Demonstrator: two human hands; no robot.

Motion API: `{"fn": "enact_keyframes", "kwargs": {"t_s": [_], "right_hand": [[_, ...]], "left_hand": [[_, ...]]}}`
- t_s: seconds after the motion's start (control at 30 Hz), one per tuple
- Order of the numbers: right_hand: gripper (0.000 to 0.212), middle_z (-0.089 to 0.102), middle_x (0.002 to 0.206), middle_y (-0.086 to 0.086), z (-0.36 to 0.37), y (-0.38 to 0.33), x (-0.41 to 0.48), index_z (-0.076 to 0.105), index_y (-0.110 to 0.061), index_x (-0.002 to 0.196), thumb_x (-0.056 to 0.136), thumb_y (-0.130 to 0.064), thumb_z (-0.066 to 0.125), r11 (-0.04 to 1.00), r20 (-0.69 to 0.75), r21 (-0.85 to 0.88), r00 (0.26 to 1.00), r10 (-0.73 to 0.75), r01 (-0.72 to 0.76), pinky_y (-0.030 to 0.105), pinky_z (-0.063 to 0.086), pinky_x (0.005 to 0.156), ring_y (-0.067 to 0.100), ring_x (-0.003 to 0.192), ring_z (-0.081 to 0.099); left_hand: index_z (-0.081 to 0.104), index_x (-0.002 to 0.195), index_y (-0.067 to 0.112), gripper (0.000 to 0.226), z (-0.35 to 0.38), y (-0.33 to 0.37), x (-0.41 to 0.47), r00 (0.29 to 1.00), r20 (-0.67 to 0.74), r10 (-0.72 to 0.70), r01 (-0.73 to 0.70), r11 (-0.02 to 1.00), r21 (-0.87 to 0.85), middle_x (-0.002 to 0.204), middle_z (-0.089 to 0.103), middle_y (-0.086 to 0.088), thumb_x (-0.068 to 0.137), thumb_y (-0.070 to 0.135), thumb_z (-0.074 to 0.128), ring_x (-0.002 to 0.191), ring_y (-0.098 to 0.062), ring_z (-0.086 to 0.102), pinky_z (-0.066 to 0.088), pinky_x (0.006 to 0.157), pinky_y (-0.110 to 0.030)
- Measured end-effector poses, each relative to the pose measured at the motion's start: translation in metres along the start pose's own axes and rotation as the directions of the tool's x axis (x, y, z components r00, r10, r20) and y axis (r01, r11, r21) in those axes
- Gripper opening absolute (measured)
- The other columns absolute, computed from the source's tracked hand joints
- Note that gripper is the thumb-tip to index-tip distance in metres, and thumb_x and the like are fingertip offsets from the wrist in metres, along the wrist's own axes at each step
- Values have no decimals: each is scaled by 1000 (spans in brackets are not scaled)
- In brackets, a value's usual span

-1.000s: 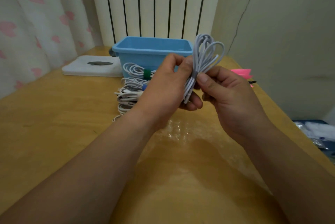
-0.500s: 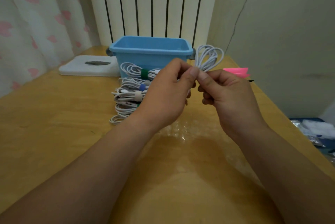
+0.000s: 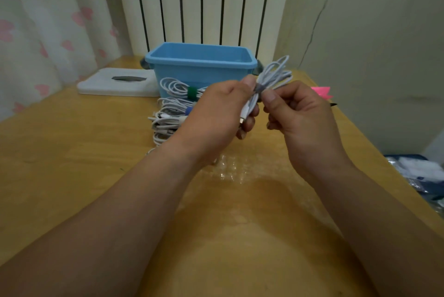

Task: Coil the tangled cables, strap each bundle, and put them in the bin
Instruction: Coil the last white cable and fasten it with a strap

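We hold a looped white cable (image 3: 276, 73) up over the wooden table (image 3: 72, 152). Our left hand (image 3: 216, 114) curls round its lower part, and a plug end pokes down by the fingers. Our right hand (image 3: 298, 114) pinches the white cable with thumb and finger, right at the grey strap (image 3: 259, 87) round its middle. The loops fan out toward 1 o'clock. The blue bin (image 3: 201, 73) stands at 12 o'clock from our hands. At 9 o'clock from our left hand lies a pile of strapped cable bundles (image 3: 168, 116), right in front of the bin. A white tissue box (image 3: 115, 83) sits at 9 o'clock from the bin.
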State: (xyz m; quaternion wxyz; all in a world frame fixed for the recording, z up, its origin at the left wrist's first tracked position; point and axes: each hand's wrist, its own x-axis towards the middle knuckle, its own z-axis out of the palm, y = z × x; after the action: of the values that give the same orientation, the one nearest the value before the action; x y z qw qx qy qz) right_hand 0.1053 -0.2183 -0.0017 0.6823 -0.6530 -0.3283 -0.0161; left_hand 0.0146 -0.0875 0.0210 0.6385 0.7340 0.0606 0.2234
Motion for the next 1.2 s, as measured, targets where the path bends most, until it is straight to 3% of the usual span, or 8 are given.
{"fn": "enact_keyframes", "kwargs": {"t_s": [0.17,0.27,0.37,0.5,0.6,0.8,0.97,1.2], "right_hand": [[21,65,73,3,1,-2,2,62,-11,94,86,-26,73,918,171,357,979,114,-170,28,46,60,15,64,54],[31,60,82,10,-2,-1,5,65,-8,111,90,-30,73,896,274,368,950,150,-247,30,46,63,21,70,52],[31,55,80,13,-8,2,7,68,-8,103,94,-37,70,906,359,324,921,149,-273,39,42,67,29,70,52],[23,50,69,1,-7,-1,5,75,-15,97,88,-36,72,921,268,296,947,175,-254,28,42,59,18,65,43],[12,52,64,-6,-3,-1,5,76,-20,90,96,-30,71,957,141,228,978,152,-182,29,42,60,11,62,44],[19,56,70,-3,-6,-3,7,77,-17,93,103,-29,67,957,108,180,972,209,-226,27,47,60,10,63,49],[16,66,76,1,-5,-3,6,70,-16,88,102,-22,67,942,102,230,968,227,-245,28,51,60,12,67,58],[27,64,83,-4,-6,0,8,67,-25,80,80,-50,78,948,171,233,969,180,-217,33,44,69,13,77,51]], "left_hand": [[64,93,10,39,2,-1,1,997,65,-45,60,965,-256,73,59,-5,116,34,44,56,-15,53,42,47,-24],[65,93,10,39,1,-1,1,996,84,-8,28,969,-245,71,60,-6,115,34,44,56,-18,55,44,49,-27],[64,85,9,45,-1,1,0,993,121,5,17,983,-181,67,60,-9,116,35,42,55,-23,57,46,50,-29],[67,97,5,47,1,3,-4,997,64,-41,41,999,5,75,69,-12,117,38,39,61,-28,66,58,55,-33],[59,114,18,27,6,-2,-6,997,23,72,-75,960,270,95,71,-3,114,39,43,79,-19,71,64,68,-39],[52,115,18,10,17,-17,-5,962,33,272,-245,799,549,93,62,5,112,27,51,80,-6,58,48,64,-30],[58,107,15,18,13,-11,-2,977,-79,196,-160,931,328,84,64,1,113,29,49,67,-10,57,50,58,-36],[59,94,11,35,8,2,-4,989,131,-70,95,976,-195,64,49,-5,112,31,37,47,-18,35,28,43,-28]]}}
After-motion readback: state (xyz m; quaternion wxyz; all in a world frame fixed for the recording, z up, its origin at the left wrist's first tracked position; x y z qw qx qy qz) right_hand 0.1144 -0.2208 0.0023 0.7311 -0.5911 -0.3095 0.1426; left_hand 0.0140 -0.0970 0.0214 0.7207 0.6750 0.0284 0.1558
